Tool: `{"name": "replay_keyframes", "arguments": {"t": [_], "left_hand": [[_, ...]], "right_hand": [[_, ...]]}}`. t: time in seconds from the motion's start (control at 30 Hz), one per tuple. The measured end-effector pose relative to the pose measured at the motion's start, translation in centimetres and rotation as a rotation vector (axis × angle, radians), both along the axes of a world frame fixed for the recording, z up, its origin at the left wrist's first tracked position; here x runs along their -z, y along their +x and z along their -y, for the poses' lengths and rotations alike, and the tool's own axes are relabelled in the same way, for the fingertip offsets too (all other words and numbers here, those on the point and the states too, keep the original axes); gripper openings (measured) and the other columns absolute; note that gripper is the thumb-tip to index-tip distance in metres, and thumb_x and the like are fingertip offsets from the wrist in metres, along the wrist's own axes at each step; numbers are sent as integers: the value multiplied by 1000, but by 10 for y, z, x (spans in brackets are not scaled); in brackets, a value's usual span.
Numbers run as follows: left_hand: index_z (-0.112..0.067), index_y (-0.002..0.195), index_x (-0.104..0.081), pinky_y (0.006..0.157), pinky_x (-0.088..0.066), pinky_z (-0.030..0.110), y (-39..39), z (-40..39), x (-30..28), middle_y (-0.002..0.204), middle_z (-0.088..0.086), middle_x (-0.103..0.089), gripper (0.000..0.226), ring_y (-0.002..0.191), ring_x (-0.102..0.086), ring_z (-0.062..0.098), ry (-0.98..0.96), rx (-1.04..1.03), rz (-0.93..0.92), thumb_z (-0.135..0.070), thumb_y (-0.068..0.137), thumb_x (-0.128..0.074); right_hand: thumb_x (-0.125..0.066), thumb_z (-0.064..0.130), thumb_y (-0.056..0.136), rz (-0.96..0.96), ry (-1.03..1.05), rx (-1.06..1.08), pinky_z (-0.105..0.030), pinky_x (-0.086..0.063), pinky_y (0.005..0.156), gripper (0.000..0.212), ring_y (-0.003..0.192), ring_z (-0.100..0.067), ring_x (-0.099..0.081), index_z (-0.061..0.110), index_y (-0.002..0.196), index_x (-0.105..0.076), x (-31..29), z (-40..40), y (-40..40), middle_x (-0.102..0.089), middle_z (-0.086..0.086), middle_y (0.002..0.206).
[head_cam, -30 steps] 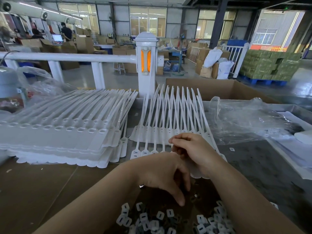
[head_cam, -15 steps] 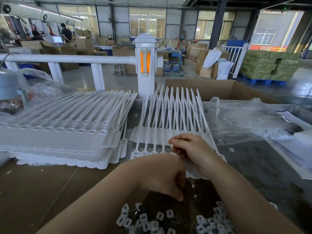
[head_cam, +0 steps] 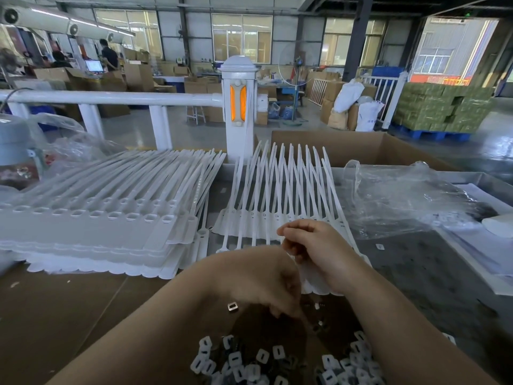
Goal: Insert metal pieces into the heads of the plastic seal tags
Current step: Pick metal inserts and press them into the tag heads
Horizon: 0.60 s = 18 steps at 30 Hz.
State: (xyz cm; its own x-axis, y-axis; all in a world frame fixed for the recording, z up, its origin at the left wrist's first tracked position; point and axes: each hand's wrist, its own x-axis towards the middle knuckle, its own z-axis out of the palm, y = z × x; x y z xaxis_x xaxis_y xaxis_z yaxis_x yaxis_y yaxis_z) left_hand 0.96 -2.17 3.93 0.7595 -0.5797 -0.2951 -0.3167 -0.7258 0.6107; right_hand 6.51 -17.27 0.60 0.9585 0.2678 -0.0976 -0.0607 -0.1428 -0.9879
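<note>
On the brown work surface (head_cam: 55, 315), near the lower edge, a loose heap of small metal pieces (head_cam: 266, 362) is seen, with one stray piece (head_cam: 232, 306) lying apart beside the left wrist. Just beyond the heap, a joined strip of white plastic seal tags (head_cam: 283, 201) is laid flat, its tails fanned away from the viewer and its heads partly hidden by the hands. The right hand (head_cam: 319, 251) is rested on the near end of this strip with fingers curled inward; whether a tag or a metal piece is pinched cannot be told. The left hand (head_cam: 266, 282) is held over the heap, fingers curled downward and blurred, so its hold cannot be told either. A stack of further tag strips (head_cam: 91, 218) is shown at left. Behind the strip, an open cardboard box (head_cam: 369, 151) is visible, its contents hidden by its wall. At right, a crumpled clear plastic bag (head_cam: 402, 201) is draped over a shallow grey tray (head_cam: 477, 184).
</note>
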Motion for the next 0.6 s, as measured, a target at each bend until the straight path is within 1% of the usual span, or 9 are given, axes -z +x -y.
{"name": "replay_keyframes", "arguments": {"t": [0.07, 0.17, 0.27, 0.43, 0.6], "left_hand": [[-22, 83, -68, 65, -49, 13, 7, -10, 1, 69, -9, -68, 7, 64, -62, -1, -192, -164, -13, -26, 88, -70], [-14, 90, -69, 66, -51, 16, 16, -21, 10, 72, -5, -71, 4, 67, -65, 4, -502, -487, 1, -17, 88, -72], [-11, 91, -72, 69, -52, 22, 19, -26, 17, 73, -1, -72, 3, 68, -65, 9, -701, -638, -2, -13, 88, -71], [-7, 93, -70, 73, -56, 25, 20, -25, 22, 75, 5, -72, 4, 71, -67, 14, -821, -692, 19, -8, 88, -70], [-6, 92, -68, 67, -56, 21, 21, -24, 24, 76, 7, -73, 8, 68, -69, 15, -844, -715, 89, -3, 85, -72]], "right_hand": [[-61, 15, 96, 24, 3, 11, -25, -50, 62, 15, 63, -11, -60, 14, 92, -75, -1, 1, -1, -70, 0, 70], [-60, 14, 97, 60, 17, 20, -23, -49, 57, 14, 63, -12, -60, 13, 95, -74, -3, 2, -2, -70, -1, 71], [-63, 13, 94, 81, 17, 17, -22, -48, 55, 11, 62, -13, -59, 11, 94, -74, -5, 2, -3, -69, -3, 71], [-67, 17, 92, 131, -46, -51, -22, -47, 56, 7, 62, -9, -58, 13, 91, -73, -4, 1, -3, -69, 1, 72], [-67, 17, 91, 181, -79, -79, -21, -47, 56, 6, 64, -10, -57, 17, 88, -73, -2, 0, -3, -68, 6, 68]]}}
